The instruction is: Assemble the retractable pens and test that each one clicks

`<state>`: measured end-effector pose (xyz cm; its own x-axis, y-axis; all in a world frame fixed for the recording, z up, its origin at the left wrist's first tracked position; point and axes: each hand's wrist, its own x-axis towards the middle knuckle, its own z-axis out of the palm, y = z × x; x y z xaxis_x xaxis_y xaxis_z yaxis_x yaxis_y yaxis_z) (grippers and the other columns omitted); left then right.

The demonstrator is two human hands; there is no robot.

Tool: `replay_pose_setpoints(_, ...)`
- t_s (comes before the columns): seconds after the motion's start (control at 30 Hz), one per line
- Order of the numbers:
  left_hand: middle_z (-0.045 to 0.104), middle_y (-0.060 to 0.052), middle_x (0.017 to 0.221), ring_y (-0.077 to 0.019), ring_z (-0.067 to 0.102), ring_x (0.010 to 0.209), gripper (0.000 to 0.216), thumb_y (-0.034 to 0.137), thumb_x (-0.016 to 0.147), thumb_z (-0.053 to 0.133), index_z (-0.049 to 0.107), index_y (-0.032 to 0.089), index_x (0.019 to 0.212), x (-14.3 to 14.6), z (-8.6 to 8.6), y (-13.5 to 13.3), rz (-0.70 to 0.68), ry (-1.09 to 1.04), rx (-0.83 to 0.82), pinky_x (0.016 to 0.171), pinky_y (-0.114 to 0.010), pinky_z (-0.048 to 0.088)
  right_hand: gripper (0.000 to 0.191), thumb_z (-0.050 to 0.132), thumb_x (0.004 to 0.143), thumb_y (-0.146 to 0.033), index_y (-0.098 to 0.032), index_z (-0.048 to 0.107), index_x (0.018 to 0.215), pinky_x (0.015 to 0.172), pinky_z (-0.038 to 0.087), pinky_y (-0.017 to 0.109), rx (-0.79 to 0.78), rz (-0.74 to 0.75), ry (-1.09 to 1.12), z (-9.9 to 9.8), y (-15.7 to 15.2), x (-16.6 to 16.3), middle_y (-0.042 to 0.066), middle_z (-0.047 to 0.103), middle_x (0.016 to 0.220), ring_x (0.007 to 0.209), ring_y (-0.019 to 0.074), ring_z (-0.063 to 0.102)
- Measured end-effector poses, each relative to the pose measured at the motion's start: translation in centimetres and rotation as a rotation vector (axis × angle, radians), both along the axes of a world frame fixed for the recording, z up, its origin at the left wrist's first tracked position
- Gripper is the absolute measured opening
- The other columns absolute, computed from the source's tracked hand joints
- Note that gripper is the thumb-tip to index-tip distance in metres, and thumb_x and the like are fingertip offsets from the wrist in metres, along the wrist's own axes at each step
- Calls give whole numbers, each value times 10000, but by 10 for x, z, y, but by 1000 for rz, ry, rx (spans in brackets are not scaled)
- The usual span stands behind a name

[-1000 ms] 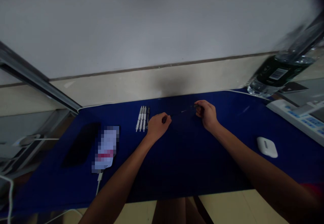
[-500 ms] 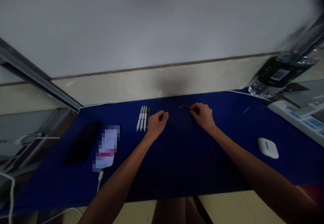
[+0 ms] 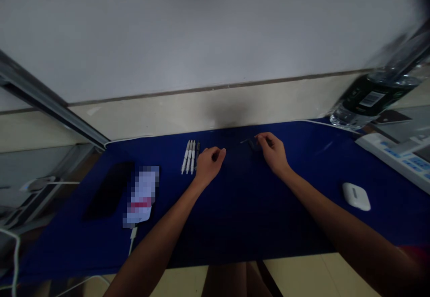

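Head cam, so we're looking down at both hands over a blue tabletop [image 3: 251, 216]. Right hand [image 3: 273, 151] first: thumb and fingers are bent in close, with only a small gap at most, and I honestly can't tell if anything's pinched in there. Just beside those fingertips is a small dark piece [image 3: 251, 145], with a thin clear strip [image 3: 244, 141] by it. Can't make out whether the two are joined, too dim and tiny. Left hand [image 3: 208, 166] is loosely curled, thumb up against the fingers, with a dark spot in the curl that could be a held bit or plain shadow.

Progress-wise, three white pens [image 3: 188, 156] lie side by side in a neat row, a dark pen [image 3: 198, 146] next to them, partly behind the left hand. I'd call that row sorted. The small dark piece is well apart from it, over by the right hand, so that looks like the unfinished bit to me. How much is left, no clue from this. Further out: lit phone [image 3: 141, 196] on the left, white case [image 3: 356, 196] on the right.
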<state>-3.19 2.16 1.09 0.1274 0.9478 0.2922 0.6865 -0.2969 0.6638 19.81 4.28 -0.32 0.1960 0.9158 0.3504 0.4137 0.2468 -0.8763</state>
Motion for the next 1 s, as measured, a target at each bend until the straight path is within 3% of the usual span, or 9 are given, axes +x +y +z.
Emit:
replay_pose_setpoints(0.13,557,-7,653,-151,520,677,417,503,946,421,565,193,709,0,0,-1,-7,-5,2,617,-268,374,376,408,955,-471,-203,637,823,627,410,299,-6,104,151,6,-5,-5,33,584,696,661,166,534)
replay_pose_setpoints(0.33,612,-15,689,-157,529,709,382,483,940,456,612,197,742,2,-2,0,-23,45,69,660,-280,396,422,414,947,-533,-205,628,790,583,400,295,-84,261,101,13,-16,-14,20,559,632,596,157,513)
replay_pose_setpoints(0.63,641,-15,742,-163,538,744,340,463,944,477,672,212,825,2,-5,1,-60,75,123,714,-299,421,396,489,912,-535,-195,599,741,503,348,271,-124,305,28,6,-19,-16,4,545,612,537,133,486)
replay_pose_setpoints(0.87,648,-25,898,-192,544,869,286,421,963,463,687,249,916,0,-9,6,1,68,141,816,-337,405,323,533,898,-491,-189,596,800,506,359,255,-165,338,163,1,-16,-18,0,566,651,541,117,495)
replay_pose_setpoints(1.0,622,-20,820,-171,542,798,351,390,1001,356,630,217,867,-1,-7,5,-49,11,91,766,-299,398,274,549,893,-463,-197,574,831,507,361,251,-170,331,255,-2,-14,-18,-9,556,656,539,112,491)
